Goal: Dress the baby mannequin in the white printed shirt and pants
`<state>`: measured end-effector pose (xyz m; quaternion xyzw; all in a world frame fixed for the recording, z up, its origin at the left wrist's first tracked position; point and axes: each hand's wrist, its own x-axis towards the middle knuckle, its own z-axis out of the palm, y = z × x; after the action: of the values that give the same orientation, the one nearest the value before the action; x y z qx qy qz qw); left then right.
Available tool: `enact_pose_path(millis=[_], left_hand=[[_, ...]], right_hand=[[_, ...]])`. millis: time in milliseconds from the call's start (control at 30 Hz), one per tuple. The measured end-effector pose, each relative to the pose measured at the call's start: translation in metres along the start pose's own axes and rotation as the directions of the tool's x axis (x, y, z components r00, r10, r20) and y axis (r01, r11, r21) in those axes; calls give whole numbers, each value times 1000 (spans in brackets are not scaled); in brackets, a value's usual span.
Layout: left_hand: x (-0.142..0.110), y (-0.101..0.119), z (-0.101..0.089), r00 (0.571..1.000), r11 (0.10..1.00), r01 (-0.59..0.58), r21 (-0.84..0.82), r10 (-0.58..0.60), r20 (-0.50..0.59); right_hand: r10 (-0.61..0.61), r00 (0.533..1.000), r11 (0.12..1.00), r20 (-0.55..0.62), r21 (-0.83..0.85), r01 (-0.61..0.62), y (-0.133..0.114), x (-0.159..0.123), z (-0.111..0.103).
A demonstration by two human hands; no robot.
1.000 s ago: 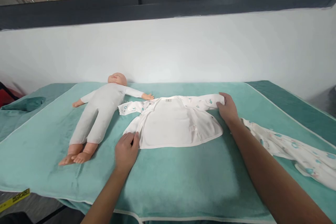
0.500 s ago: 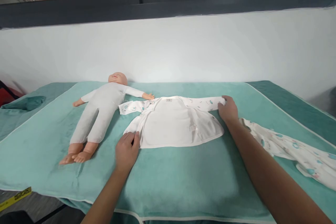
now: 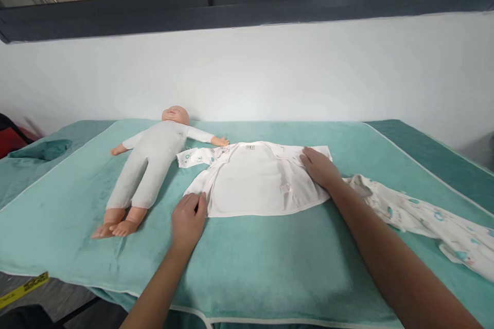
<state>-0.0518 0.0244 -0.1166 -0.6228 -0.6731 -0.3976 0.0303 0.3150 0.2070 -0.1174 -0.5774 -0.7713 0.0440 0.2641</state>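
A white baby shirt [image 3: 250,180] with small teal prints lies spread flat on the teal towel [image 3: 247,262]. My left hand [image 3: 188,222] rests at the shirt's lower left corner, fingers curled onto the hem. My right hand [image 3: 318,167] lies flat and open on the shirt's right side, over the base of the right sleeve. A baby doll [image 3: 148,167] in a grey suit lies on its back to the left, one hand touching the shirt's left sleeve.
Printed white baby trousers [image 3: 424,218] lie crumpled at the right. A white wall runs behind the table, with a dark window frame above. A folded teal cloth [image 3: 42,149] sits at far left. Yellow tape [image 3: 23,285] marks the floor at lower left.
My right hand has slid left from the end of the right sleeve onto the shirt's body. The left hand has stayed at the hem corner.
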Motion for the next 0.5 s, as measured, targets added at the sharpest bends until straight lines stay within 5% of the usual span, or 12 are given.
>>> enact_pose_path(millis=[133, 300, 500], left_hand=[[9, -5, -2, 995, 994, 56, -90, -63, -75], [47, -27, 2, 943, 949, 269, -163, -294, -157], [84, -44, 18, 915, 919, 375, -123, -388, -107]], right_hand=[[39, 999, 999, -5, 3, -39, 7, 3, 3], [72, 997, 996, -26, 56, -70, 5, 3, -2], [245, 942, 947, -230, 263, -183, -8, -8, -22]])
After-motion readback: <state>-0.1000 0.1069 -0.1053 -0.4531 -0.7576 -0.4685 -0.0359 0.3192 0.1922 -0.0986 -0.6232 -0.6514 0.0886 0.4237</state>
